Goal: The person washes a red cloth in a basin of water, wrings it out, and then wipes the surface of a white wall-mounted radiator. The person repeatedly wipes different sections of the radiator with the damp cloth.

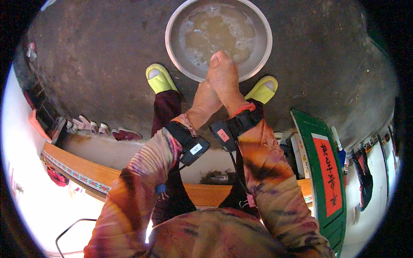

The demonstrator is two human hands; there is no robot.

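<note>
A round metal basin (171,48) stands on the dark floor in front of me, with murky, sudsy water (213,35) in it. My right hand (224,71) is closed like a fist over the basin's near rim. Close against it, lower and to its left, is my left hand (206,98), its fingers mostly hidden behind the right hand. Whether either hand holds something cannot be seen. Both wrists carry black straps with small boxes and cables.
My feet wear yellow-green slippers (159,79) on both sides near the basin. Several shoes (126,133) line the wall at left. A wooden ledge (206,193) runs behind me. A green door (319,174) with a red paper bearing writing stands at right.
</note>
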